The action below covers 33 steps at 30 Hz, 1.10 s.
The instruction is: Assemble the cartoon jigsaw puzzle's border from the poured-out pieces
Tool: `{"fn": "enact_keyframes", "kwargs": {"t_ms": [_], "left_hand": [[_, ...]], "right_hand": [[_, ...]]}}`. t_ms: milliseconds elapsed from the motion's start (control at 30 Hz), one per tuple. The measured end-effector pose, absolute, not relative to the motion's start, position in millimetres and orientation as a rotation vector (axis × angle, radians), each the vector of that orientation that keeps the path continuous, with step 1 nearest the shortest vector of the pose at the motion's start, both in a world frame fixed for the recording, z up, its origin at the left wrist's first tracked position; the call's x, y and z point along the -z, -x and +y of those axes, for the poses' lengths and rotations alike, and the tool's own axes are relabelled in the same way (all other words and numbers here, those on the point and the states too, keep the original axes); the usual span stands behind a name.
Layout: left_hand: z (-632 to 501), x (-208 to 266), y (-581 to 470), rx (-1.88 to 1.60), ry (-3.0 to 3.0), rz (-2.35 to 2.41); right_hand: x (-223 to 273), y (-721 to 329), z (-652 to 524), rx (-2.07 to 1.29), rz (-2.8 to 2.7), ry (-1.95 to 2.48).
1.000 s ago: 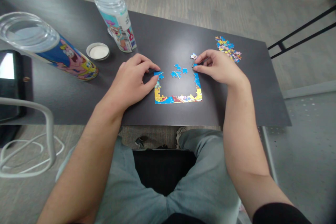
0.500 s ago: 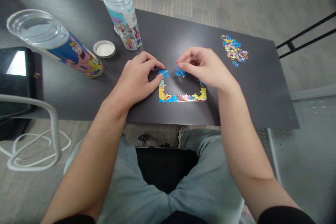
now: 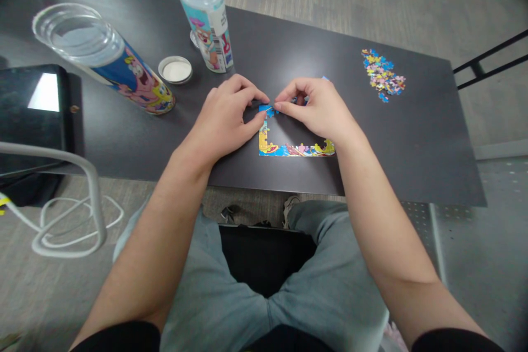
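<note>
A partly joined jigsaw puzzle (image 3: 284, 150) lies on the dark table, its colourful border pieces forming a bottom edge and a left side. At its upper left corner, the thumb and index finger of my left hand (image 3: 231, 115) close around the blue edge. My right hand (image 3: 315, 104) pinches a blue puzzle piece (image 3: 277, 110) against that corner, mostly covered by the fingertips. Whether the piece is locked in, I cannot tell. The puzzle's right side is largely hidden behind my right hand.
A heap of loose puzzle pieces (image 3: 383, 74) lies at the far right. Two clear-topped cartoon tubes (image 3: 140, 80) stand at the left, with a round lid (image 3: 175, 70) between them. A black tablet-like device (image 3: 33, 115) and a white cable (image 3: 93, 198) are at far left.
My right hand has carried the blue piece left, up to the corner by my left fingers. The whole view has shifted slightly, and my left hand keeps its place at the puzzle.
</note>
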<state>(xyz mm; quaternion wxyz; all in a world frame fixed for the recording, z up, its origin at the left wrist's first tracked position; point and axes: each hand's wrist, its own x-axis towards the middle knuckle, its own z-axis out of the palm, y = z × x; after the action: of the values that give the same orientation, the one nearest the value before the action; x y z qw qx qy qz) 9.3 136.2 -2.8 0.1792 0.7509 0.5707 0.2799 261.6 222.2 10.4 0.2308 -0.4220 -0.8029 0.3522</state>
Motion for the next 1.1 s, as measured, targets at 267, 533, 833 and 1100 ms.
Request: {"fn": "enact_keyframes", "kwargs": {"t_ms": [267, 533, 833, 1100], "left_hand": [[137, 4, -10, -0.818, -2.110, 1.606], [138, 6, -8, -0.840, -2.106, 1.595], [135, 6, -8, -0.852, -2.106, 1.577], [137, 7, -7, -0.848, -2.115, 1.577]], "right_hand": [[-8, -259, 221, -0.907, -2.248, 1.190], [4, -264, 232, -0.744, -2.200, 1.130], [-9, -311, 245, -0.802, -2.231, 1.095], [-10, -300, 238, -0.818, -2.348, 1.045]]}}
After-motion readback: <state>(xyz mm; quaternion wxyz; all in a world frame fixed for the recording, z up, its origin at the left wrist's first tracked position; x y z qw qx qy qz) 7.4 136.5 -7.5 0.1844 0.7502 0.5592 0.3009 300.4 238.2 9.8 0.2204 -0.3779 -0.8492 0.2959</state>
